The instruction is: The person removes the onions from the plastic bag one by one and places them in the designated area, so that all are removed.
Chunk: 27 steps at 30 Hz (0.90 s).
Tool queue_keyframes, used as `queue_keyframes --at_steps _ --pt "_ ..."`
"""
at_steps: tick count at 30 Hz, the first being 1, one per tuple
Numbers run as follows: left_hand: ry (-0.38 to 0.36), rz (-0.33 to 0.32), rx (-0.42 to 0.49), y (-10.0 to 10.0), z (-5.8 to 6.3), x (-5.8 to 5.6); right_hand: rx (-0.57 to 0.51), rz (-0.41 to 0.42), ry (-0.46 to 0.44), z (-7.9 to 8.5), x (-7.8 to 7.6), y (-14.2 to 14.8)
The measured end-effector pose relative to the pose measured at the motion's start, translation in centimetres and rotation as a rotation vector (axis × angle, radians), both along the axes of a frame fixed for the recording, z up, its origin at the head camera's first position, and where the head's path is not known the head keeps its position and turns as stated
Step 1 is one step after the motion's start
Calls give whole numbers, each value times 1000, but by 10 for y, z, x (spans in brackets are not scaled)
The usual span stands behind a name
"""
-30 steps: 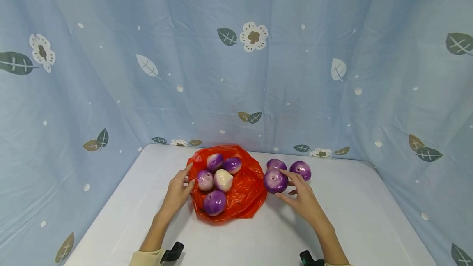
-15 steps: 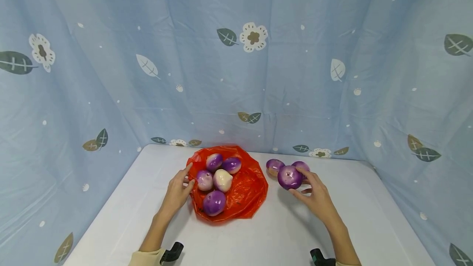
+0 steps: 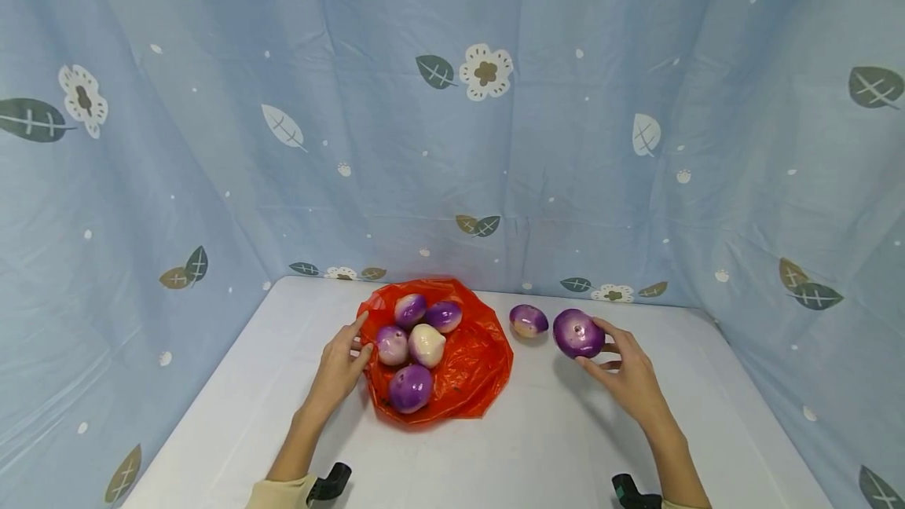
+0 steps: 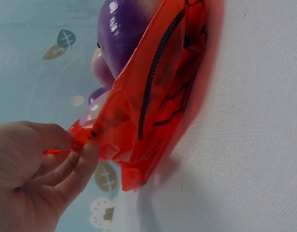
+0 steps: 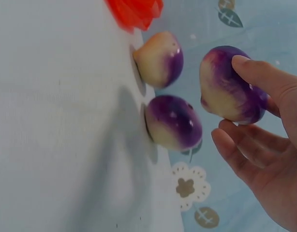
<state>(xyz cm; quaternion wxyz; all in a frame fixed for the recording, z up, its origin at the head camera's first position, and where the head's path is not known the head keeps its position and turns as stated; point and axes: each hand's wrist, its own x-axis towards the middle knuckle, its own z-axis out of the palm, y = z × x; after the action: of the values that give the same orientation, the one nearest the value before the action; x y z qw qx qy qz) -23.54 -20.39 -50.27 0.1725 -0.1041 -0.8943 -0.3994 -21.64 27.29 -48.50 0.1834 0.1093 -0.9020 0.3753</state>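
Observation:
A red plastic bag lies spread wide on the table, with several shiny purple-and-white turnips inside. My left hand pinches its left rim; in the left wrist view the thumb and fingers hold the thin red film. To the right of the bag, my right hand grips another turnip, raised above the tabletop. Two turnips stand on the table beneath it in the right wrist view: one near the bag, one closer to the hand. In the head view the held turnip hides the latter.
A white table carries everything. Blue curtains printed with leaves and flowers rise at its back and sides. Black wrist mounts sit on both forearms.
My right hand has carried its turnip to the right, away from the bag and past the nearer loose turnip. My left hand has stayed at the bag's rim.

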Motion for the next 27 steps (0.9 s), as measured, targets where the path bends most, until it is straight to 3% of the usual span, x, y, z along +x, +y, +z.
queue_keyframes --at_steps 27 --pt "-2 -1 5 0 1 1 58 -108 2 -13 3 53"
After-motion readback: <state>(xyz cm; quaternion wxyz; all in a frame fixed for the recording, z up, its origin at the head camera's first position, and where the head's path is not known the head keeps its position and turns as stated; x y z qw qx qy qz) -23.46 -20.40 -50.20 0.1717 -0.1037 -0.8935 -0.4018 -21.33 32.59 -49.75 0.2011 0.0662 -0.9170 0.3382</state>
